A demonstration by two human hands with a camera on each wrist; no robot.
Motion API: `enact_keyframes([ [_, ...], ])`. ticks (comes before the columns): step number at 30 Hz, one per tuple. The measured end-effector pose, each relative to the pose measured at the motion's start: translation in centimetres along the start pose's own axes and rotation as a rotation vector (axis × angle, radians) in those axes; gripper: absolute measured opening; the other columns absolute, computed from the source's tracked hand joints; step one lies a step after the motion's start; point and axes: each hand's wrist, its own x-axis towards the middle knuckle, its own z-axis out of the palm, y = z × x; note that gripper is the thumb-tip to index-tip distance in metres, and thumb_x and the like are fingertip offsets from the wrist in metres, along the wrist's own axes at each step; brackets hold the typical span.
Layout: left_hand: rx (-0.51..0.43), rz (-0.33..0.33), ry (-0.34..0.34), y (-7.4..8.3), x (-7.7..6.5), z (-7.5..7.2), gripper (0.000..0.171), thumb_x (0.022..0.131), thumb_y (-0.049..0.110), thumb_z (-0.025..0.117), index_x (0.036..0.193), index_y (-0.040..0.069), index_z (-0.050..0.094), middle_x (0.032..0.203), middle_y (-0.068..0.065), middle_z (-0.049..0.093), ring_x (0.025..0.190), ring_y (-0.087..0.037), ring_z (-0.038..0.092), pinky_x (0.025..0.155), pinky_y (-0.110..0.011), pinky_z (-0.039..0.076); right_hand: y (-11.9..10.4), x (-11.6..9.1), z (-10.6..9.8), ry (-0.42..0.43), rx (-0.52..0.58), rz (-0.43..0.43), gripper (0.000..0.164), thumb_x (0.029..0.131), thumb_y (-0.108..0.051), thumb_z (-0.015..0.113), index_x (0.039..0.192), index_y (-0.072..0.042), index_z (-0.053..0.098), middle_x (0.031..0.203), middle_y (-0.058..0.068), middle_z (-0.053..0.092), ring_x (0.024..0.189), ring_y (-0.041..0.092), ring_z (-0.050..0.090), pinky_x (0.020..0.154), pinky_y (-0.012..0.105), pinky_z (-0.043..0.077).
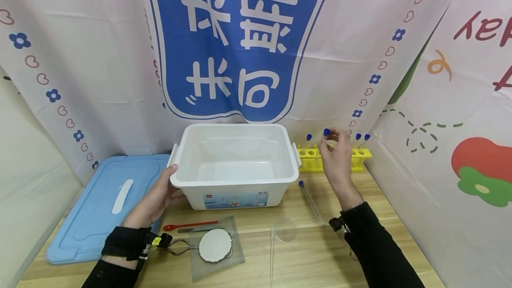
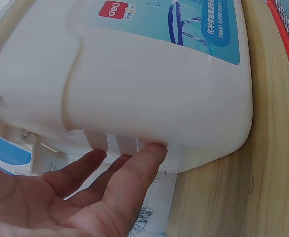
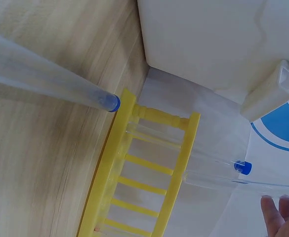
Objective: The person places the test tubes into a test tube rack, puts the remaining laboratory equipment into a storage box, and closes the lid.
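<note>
Fingers of the right hand [image 1: 338, 157] pinch a blue-capped test tube [image 1: 326, 132] near its cap, above the yellow test tube rack [image 1: 308, 166].

Head view: three other blue caps show at the rack, and one capped loose tube [image 1: 312, 203] lies on the wooden table [image 1: 332, 252]. Left hand [image 1: 154, 197], fingers extended rather than clenched, rests against the left end of a white plastic bin [image 1: 236, 184]; thumb by the rim. Front label [image 1: 236, 200] too small to read from here. Blue lid [image 1: 92, 208] lies left of the bin with a blank-looking white strip [image 1: 122, 196]. Nearer the camera: red spoon [image 1: 190, 225] and wire gauze with white round centre [image 1: 215, 245]. Blue banner panel [image 1: 240, 48] carries white characters turned sideways, 未来可期. Right-hand cloth bears inverted red lettering, cut off by the frame.

Left wrist view: fingertips touch the bin wall. Label legible in part: "deli" on red, "Genius" beside it, and "YX437" next to Chinese text beginning 化学实验.

Right wrist view: held tube slants from the fingertips to the rack's upper bar; cannot tell whether its end sits in a hole. Neighbouring tube [image 3: 243, 168] stands through the rack.
</note>
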Motion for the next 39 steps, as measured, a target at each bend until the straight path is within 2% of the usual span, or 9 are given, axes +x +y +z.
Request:
enact_keyframes([
  [10,0.009,0.001,0.009,0.0,0.0,0.0,0.083,0.126,0.065,0.019,0.187,0.01,0.012,0.177,-0.03,0.039,0.169,-0.051,0.043,0.13,-0.07,0.054,0.4,0.7,0.4,0.031,0.051,0.016,0.038,0.122,-0.011,0.062,0.157,0.0,0.053,0.153,0.025,0.056,0.143,0.039,0.064,0.119,0.061,0.066],
  [16,0.009,0.005,0.001,0.0,0.0,-0.1,0.083,0.125,0.065,0.019,0.188,0.01,0.01,0.177,-0.031,0.038,0.17,-0.052,0.041,0.13,-0.072,0.053,0.9,1.2,0.8,0.048,0.088,0.032,0.038,0.122,-0.01,0.061,0.157,0.0,0.052,0.155,0.024,0.055,0.143,0.038,0.062,0.122,0.062,0.064],
  [22,-0.009,0.005,-0.007,0.0,0.0,-0.1,0.084,0.125,0.064,0.019,0.187,0.009,0.009,0.177,-0.032,0.036,0.173,-0.057,0.036,0.132,-0.072,0.051,1.5,1.5,1.3,0.041,0.1,0.045,0.038,0.121,-0.008,0.061,0.157,0.0,0.051,0.154,0.024,0.054,0.144,0.037,0.062,0.123,0.061,0.063],
  [25,-0.007,0.006,-0.006,0.0,0.0,-0.1,0.084,0.125,0.064,0.019,0.187,0.009,0.01,0.177,-0.032,0.036,0.173,-0.057,0.036,0.13,-0.07,0.052,1.8,1.5,1.5,0.035,0.097,0.055,0.038,0.121,-0.008,0.061,0.156,-0.001,0.051,0.153,0.024,0.055,0.144,0.038,0.062,0.123,0.061,0.063],
  [32,-0.01,-0.006,-0.002,0.1,0.1,0.0,0.084,0.125,0.065,0.02,0.188,0.01,0.008,0.179,-0.033,0.035,0.173,-0.058,0.036,0.132,-0.075,0.049,2.5,1.4,1.7,0.02,0.091,0.069,0.038,0.121,-0.007,0.06,0.156,0.001,0.049,0.153,0.025,0.055,0.144,0.04,0.061,0.124,0.063,0.062],
  [39,-0.007,-0.001,-0.008,0.0,0.1,0.0,0.084,0.125,0.065,0.02,0.188,0.01,0.007,0.179,-0.033,0.035,0.174,-0.057,0.036,0.132,-0.075,0.05,3.1,1.1,1.9,-0.008,0.097,0.093,0.038,0.121,-0.007,0.06,0.156,0.0,0.048,0.153,0.025,0.055,0.145,0.041,0.061,0.123,0.063,0.063],
])
